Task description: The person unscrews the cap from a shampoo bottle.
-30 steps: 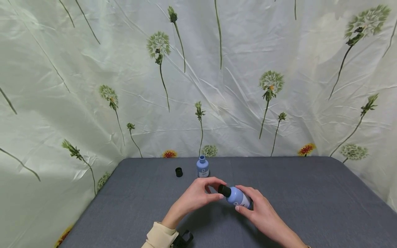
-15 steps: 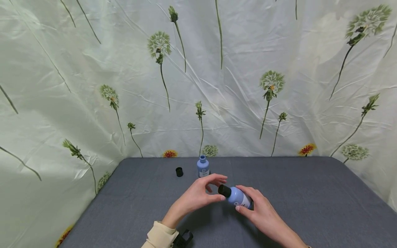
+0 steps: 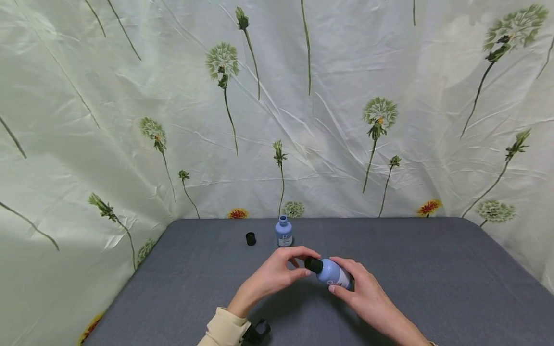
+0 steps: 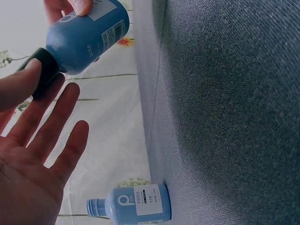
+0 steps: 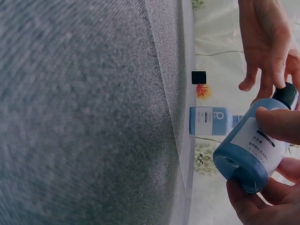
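Observation:
A blue bottle [image 3: 333, 274] with a white label is tilted above the table, its black cap [image 3: 313, 265] towards the left. My right hand [image 3: 368, 293] grips the bottle's body, thumb on the label side and fingers round the far side. With thumb and index finger my left hand [image 3: 277, 274] pinches the black cap; in the left wrist view the thumb lies on the cap [image 4: 46, 70] while the other fingers spread away from it. Beyond the left hand, a second blue bottle [image 3: 283, 234] stands upright with a bare threaded neck.
A loose black cap [image 3: 250, 239] sits left of the standing bottle. The grey cloth-covered table [image 3: 389, 250] ends at a white curtain [image 3: 329, 158] printed with dandelions. A black strap-like piece [image 3: 258, 331] shows at the left wrist, by the cream sleeve [image 3: 225, 329].
Half a second ago the left fingers stood spread wider around the cap; now they have closed in on it. The right hand and the tilted bottle keep nearly the same place.

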